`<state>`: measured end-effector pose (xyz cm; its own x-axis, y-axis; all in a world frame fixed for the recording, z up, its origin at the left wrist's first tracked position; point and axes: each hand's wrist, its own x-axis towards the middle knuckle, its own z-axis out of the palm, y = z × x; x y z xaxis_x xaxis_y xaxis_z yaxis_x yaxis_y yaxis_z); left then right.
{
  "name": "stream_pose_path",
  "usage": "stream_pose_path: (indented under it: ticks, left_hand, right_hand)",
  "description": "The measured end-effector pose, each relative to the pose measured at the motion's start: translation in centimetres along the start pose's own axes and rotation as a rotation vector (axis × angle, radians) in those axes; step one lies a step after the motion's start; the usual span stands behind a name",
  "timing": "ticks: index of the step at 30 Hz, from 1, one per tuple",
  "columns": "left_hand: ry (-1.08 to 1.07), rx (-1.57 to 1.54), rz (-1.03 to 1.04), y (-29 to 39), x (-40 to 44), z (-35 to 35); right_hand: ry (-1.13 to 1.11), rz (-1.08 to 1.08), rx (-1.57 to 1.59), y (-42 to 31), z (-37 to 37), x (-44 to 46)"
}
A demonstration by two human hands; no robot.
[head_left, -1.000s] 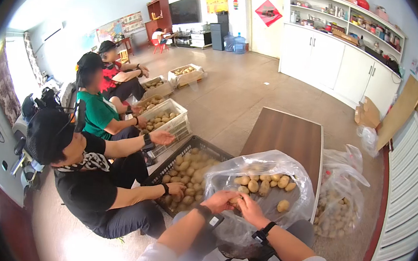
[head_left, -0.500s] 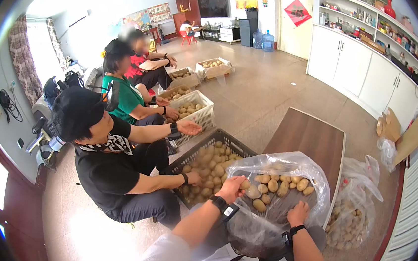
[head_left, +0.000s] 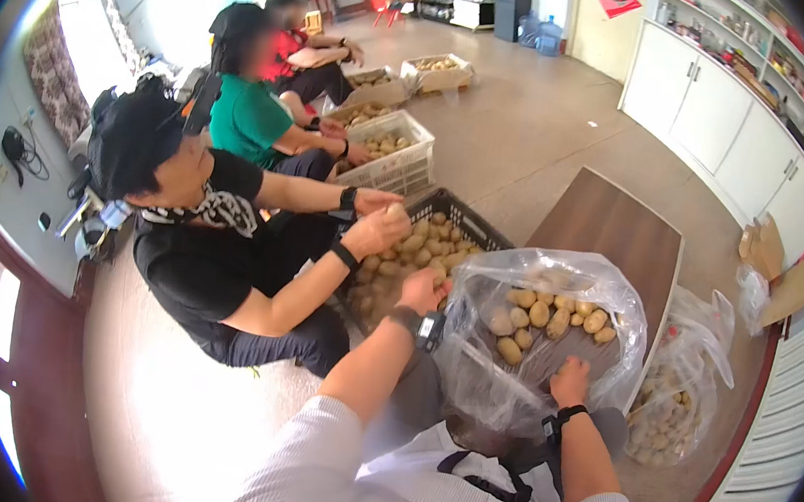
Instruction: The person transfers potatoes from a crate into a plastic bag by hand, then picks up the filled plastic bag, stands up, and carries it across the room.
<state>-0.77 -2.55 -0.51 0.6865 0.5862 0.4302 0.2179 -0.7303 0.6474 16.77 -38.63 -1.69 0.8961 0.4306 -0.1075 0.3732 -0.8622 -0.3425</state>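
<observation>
On the brown tabletop (head_left: 606,216), potatoes (head_left: 539,315) lie inside an open clear bag (head_left: 562,263). Its raised side separates them from the left hand (head_left: 421,292), over a black crate (head_left: 470,221) beside a co-worker's hands (head_left: 377,232), grip unclear. Apart, the right hand (head_left: 569,381) curls near the bag's edge, hold unclear.

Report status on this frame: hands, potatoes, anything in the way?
Left hand at black crate, grip unclear. Right hand at clear bag's near side, grip unclear. Potatoes inside bag and crate. Co-worker's hands at same crate, possible crowding.
</observation>
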Motion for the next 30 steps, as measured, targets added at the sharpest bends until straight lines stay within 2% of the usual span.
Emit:
stream_pose_path:
  ticks: [1, 2, 4, 5, 6, 9, 11, 14, 16, 17, 18, 19, 20, 21, 23, 25, 28, 29, 30]
  left_hand:
    - [-0.071, 0.165, 0.001, 0.8, -0.1, -1.5]
    - [-0.051, 0.029, -0.071, -1.2, -0.3, -0.9]
    - [-0.205, 0.157, -0.166, -1.3, -0.3, -2.1]
    - [-0.201, 0.161, -0.178, -2.5, -0.5, -1.9]
    - [-0.153, 0.020, -0.148, -5.6, -0.6, -0.4]
    - [-0.126, -0.140, -0.142, -5.1, -0.3, -0.4]
    - [0.343, -1.273, -1.151, -0.3, 1.5, -1.9]
    - [0.317, -1.253, -1.175, -0.6, 1.7, -1.9]
    - [0.341, -1.207, -1.186, -1.9, 1.6, -0.9]
    - [0.371, -1.163, -1.192, -2.8, 1.4, -0.3]
    - [0.366, -1.160, -1.194, -4.0, 0.8, 0.0]
    - [0.035, -0.399, -0.722, -5.7, 0.0, 0.0]
    - [-0.266, 0.334, -0.192, -7.8, -0.7, 0.2]
    - [-0.274, 0.332, -0.189, -11.7, -1.2, 1.8]
    - [-0.332, 0.468, -0.248, -7.1, -0.9, -0.8]
    - [-0.388, 0.517, -0.293, -4.7, -0.3, -2.3]
    - [-0.360, 0.523, -0.368, -4.4, 0.5, -2.2]
    - [-0.326, 0.442, -0.438, -3.9, 0.5, -2.2]
    - [-0.258, 0.179, -0.647, -3.0, 0.9, -2.3]
  right_hand:
    - [0.019, -0.027, 0.028, 0.3, 0.4, 0.1]
    - [-0.003, -0.038, 0.017, 0.7, 0.7, 0.3]
    - [0.030, -0.062, 0.127, 0.5, 0.9, 0.4]
    - [0.021, -0.070, 0.125, 0.1, 0.9, 0.4]
    - [0.029, -0.076, 0.173, -0.4, 0.4, 0.4]
    - [0.049, -0.112, 0.269, -0.3, 0.8, 0.9]
    - [0.062, -0.142, 0.317, 0.5, 2.1, 1.7]
    - [0.054, -0.066, 0.452, 0.9, 2.9, 2.1]
    - [-0.184, 0.196, 0.880, 0.3, 2.1, 1.9]
    - [-0.184, 0.203, 0.880, 0.1, 1.7, 1.7]
    - [-0.227, 0.248, 1.021, 0.0, 1.4, 1.5]
    - [-0.271, 0.292, 1.161, 0.0, 1.2, 1.5]
    - [-0.269, 0.298, 1.163, -0.1, 1.3, 1.6]
    - [-0.304, 0.319, 1.261, 0.0, 1.6, 1.6]
    - [-0.327, 0.363, 1.359, 0.3, 1.9, 1.8]
    - [-0.456, 0.414, 1.464, 0.1, 1.5, 1.6]
    - [-0.498, 0.448, 1.470, -0.5, 0.6, 1.0]
    - [-0.534, 0.438, 1.480, -0.6, 0.7, 0.9]
    - [-0.570, 0.423, 1.491, -0.7, 0.6, 0.9]
